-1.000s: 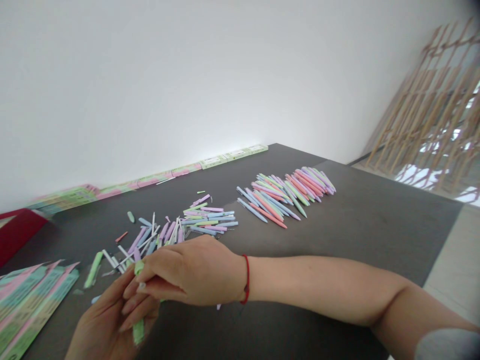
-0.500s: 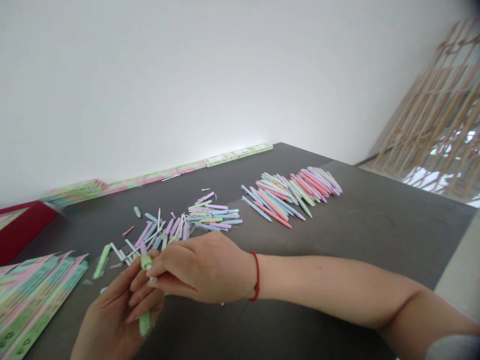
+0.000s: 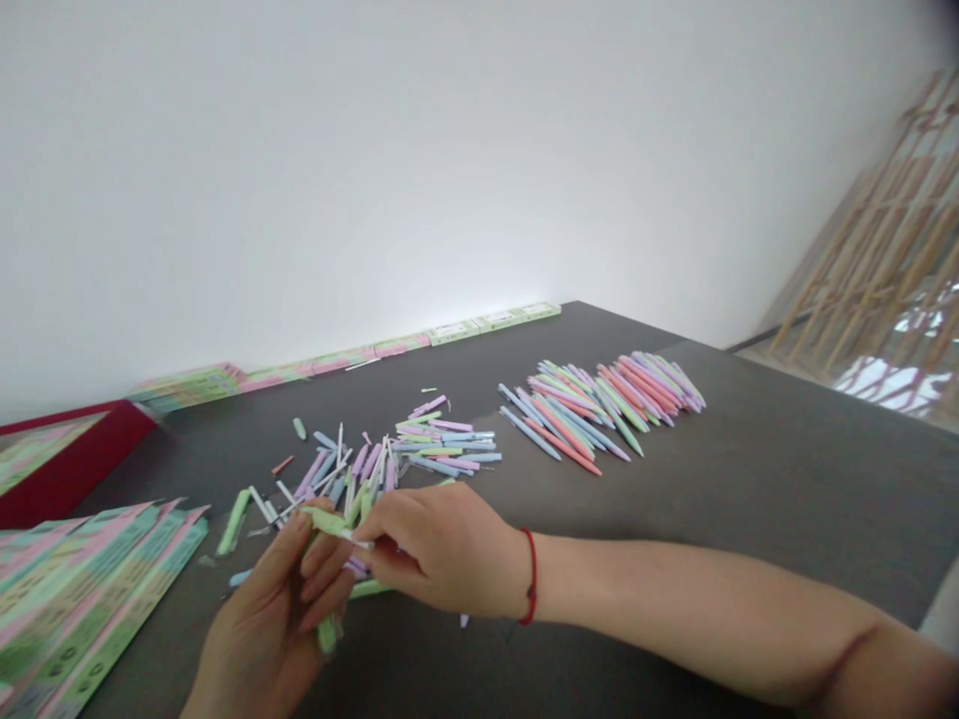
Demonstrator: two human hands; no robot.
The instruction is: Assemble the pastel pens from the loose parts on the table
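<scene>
My left hand (image 3: 262, 609) is closed around a light green pen barrel (image 3: 328, 635), whose lower end sticks out beneath the fingers. Between the two hands, at the left fingertips, lies a pale green pen part (image 3: 327, 520) with a thin white refill (image 3: 355, 539) running out of it. Thumb and forefinger of my right hand (image 3: 450, 549) pinch that refill; the wrist wears a red cord. Just beyond both hands is a loose heap of pen parts (image 3: 367, 461) in purple, blue and green, with white refills among them.
Farther right on the dark table (image 3: 749, 469) lies a pile of pastel pens (image 3: 599, 399). Printed flat packs (image 3: 112, 599) fan out at the left, near a red box (image 3: 90, 464). Printed boxes (image 3: 450, 333) line the wall. Wooden lattice (image 3: 891, 230) stands at the right.
The view has turned slightly left, so everything sits farther right and lower. The green part with the white refill, upright before, now lies more sideways between my hands.
</scene>
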